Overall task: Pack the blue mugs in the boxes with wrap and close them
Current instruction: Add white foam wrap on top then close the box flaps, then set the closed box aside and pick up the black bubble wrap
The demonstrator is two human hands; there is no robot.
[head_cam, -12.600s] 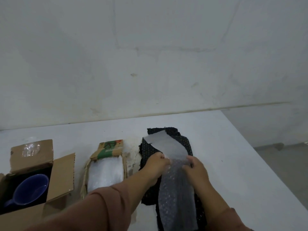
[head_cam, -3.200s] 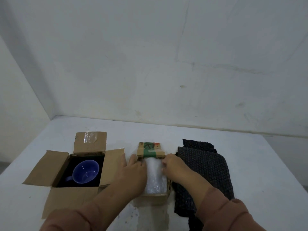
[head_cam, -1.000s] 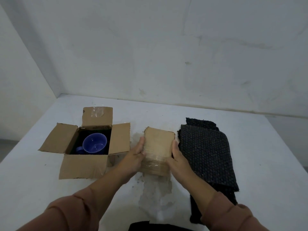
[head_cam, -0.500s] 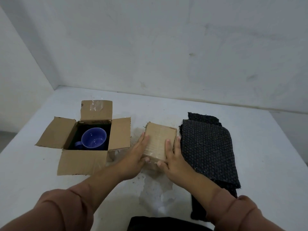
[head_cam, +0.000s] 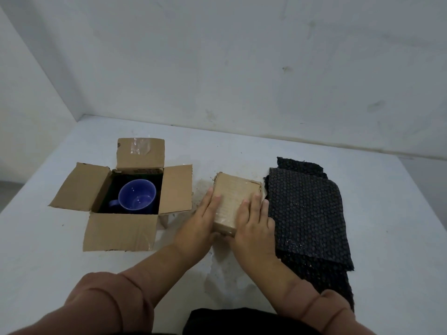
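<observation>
Palms of the left hand (head_cam: pixel 202 221) and right hand (head_cam: pixel 252 223) lie flat, uncurled, pressing the small box (head_cam: pixel 235 194) midway between the desk's (head_cam: pixel 242 151) side edges, likely to keep it closed.

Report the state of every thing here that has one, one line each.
small box: closed.
large box: open, all four flaps spread.
blue mug: upright inside the large box, uncovered.
black bubble wrap: stacked flat, right of the small box.
left hand: fingers straight, against the small box's left edge.
right hand: fingers straight, resting on the small box's top.
</observation>
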